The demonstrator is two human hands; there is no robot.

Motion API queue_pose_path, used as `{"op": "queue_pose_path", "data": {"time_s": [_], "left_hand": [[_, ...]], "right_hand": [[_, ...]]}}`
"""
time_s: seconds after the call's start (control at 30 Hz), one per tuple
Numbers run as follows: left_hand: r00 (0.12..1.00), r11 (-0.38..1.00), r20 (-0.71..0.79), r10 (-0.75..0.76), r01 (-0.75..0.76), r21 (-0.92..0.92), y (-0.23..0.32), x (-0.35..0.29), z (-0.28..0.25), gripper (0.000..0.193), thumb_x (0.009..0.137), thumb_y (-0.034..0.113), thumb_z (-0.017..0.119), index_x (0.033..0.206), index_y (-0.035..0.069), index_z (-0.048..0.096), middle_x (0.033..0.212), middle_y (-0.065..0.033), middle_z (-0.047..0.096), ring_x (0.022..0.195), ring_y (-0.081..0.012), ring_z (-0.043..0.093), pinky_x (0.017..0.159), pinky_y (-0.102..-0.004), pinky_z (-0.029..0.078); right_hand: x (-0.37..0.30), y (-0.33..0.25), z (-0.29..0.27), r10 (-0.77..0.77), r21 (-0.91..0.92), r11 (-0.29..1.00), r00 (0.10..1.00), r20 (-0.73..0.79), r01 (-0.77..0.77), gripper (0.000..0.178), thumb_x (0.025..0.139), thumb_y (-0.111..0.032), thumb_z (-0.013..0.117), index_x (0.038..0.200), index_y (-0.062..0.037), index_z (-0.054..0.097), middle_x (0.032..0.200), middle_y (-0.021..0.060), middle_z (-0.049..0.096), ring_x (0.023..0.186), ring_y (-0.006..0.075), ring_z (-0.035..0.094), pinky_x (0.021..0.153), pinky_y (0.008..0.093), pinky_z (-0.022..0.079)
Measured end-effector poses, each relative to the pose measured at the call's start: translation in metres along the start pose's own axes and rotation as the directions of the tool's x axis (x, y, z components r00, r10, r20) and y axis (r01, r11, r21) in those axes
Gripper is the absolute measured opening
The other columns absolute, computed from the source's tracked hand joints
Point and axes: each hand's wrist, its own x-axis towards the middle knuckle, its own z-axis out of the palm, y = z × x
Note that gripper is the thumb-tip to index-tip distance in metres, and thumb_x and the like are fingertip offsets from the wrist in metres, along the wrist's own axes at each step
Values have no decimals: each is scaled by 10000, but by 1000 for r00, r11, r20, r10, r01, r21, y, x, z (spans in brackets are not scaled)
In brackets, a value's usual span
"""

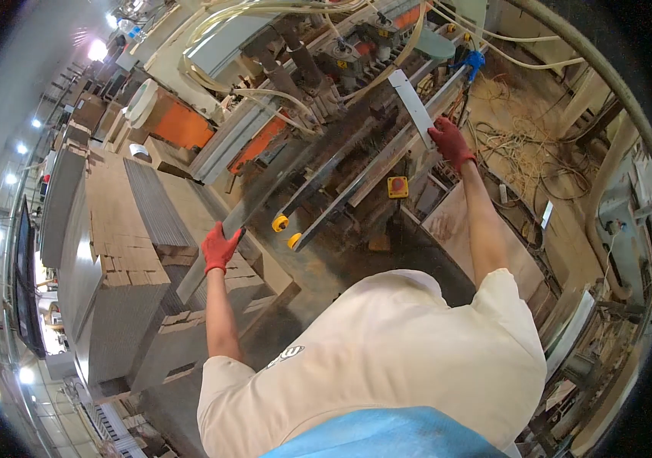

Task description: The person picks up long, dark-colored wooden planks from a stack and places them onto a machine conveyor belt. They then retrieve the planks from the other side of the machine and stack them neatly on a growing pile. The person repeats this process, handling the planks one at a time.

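My right hand (452, 143), in a red glove, grips the near end of a narrow white panel strip (413, 105). That strip is held over the rails of a machine (371, 164), its other end pointing away. On the left, my left hand (220, 248), also in a red glove, is closed around a long grey strip (194, 281) beside the stacked panels. How far this strip runs past the hand is hard to make out against the machine. Yellow caps (280, 223) tip the near ends of two machine rails.
Tall stacks of grey panels (123, 305) with brown edges stand at the left. A red button on a yellow box (397, 188) is fixed to the machine. Pale hoses (265, 95) hang over it. Shavings and cables (524, 130) litter the area at the right.
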Motion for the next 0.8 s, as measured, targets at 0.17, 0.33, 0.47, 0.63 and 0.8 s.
{"op": "queue_pose_path", "data": {"time_s": [0.17, 0.33, 0.47, 0.63, 0.8], "left_hand": [[991, 999, 131, -37, 36, 17, -2, 19, 1, 633, 833, 644, 720, 985, 42, 596, 944, -203, 710, 929, -446, 670, 772, -537, 502], [998, 1000, 51, -22, 22, -4, -8, 8, 7, 604, 846, 618, 725, 994, 50, 586, 957, -200, 714, 939, -450, 670, 778, -540, 511], [971, 994, 217, -103, 106, -3, -1, 18, -5, 601, 852, 621, 715, 1013, 56, 584, 994, -198, 715, 971, -438, 672, 782, -542, 520], [996, 1000, 86, -7, 6, 17, -7, 16, 1, 627, 851, 641, 700, 1045, 54, 599, 970, -196, 717, 952, -433, 675, 768, -548, 516], [988, 998, 142, -62, 59, 21, -8, 14, 1, 629, 829, 640, 722, 1038, 57, 611, 1004, -176, 723, 965, -416, 676, 758, -535, 508]], "right_hand": [[-27, -6, -9, -88, 502, 865, 983, 163, -6, 282, 980, -331, 681, 1174, -127, 687, 840, -33, 615, 651, 77, 534, 537, 272, 402], [-56, -54, -17, 109, 589, 756, 942, 316, -285, 417, 988, -282, 706, 1325, -60, 602, 1020, 28, 670, 859, 128, 645, 732, 326, 537], [-71, -34, -1, -97, 594, 801, 961, 259, -80, 402, 1026, -196, 641, 1398, -88, 532, 1106, 79, 691, 923, 153, 695, 746, 341, 565], [-90, -94, 18, -336, -24, 937, 916, 221, 349, 617, 1036, -102, 521, 1600, -266, 333, 1258, 182, 684, 1066, 327, 704, 840, 429, 556], [-70, -126, 30, 102, 107, 983, 934, 342, -147, 490, 1081, -100, 444, 1545, -244, 504, 1397, 153, 601, 765, 163, 439, 686, 270, 411]]}}
